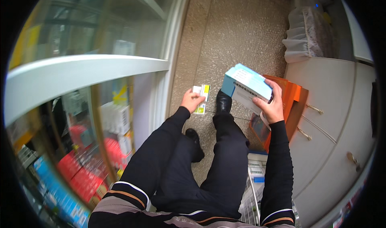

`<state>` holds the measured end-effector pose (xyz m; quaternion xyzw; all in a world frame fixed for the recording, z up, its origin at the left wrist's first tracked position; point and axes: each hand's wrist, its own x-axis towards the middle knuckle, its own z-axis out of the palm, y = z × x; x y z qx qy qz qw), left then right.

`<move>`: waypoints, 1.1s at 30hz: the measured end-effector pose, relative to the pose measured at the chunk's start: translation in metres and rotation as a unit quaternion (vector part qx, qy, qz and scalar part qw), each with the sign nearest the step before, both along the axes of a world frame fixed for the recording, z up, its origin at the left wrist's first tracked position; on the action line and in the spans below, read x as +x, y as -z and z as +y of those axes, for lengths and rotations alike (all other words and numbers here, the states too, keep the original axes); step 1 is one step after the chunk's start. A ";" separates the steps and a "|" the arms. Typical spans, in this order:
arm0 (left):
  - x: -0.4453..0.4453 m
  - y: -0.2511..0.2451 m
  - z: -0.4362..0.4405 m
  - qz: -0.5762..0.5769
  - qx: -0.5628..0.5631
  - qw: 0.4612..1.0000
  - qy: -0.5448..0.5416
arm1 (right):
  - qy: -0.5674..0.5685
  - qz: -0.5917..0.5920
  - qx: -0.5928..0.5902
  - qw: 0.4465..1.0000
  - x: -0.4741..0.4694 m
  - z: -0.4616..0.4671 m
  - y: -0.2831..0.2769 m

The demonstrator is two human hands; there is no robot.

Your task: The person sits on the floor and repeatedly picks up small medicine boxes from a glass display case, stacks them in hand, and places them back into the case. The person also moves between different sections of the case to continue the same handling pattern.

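My left hand (192, 100) pinches a few small printed cards (205, 90), white with yellow-green patches, between thumb and fingers. They fan out above and below the fingertips. My right hand (273, 104) grips the near right end of a light-blue and white carton (245, 84), thumb on the white side and fingers over the blue top. The carton bears writing on its side and top. Both hands are held out apart from each other, over the floor and my black shoes (223, 101).
At left is a white-framed glass cabinet (90, 65) holding red boxes (81, 179), blue boxes (61, 194) and white boxes (116, 118). An orange box (291, 101) stands beside white cupboard doors (328, 86) with metal handles. A white wire basket (251, 197) is by my right leg.
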<state>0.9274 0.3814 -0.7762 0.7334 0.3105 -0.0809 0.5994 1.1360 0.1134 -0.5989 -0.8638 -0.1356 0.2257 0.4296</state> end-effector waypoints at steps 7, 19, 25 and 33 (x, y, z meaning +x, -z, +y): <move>0.103 0.105 -0.021 0.009 0.326 0.939 0.107 | 0.040 -0.019 0.073 0.996 0.041 0.011 0.144; 0.103 0.097 -0.029 -0.026 0.392 0.898 0.200 | 0.054 -0.009 0.077 0.996 -0.001 0.000 0.173; 0.092 0.098 -0.018 -0.086 0.346 0.894 0.272 | 0.032 -0.034 0.050 0.998 -0.003 0.001 0.160; 0.095 0.032 0.013 -0.121 0.048 0.986 0.108 | -0.055 -0.029 0.030 0.998 0.020 0.002 0.148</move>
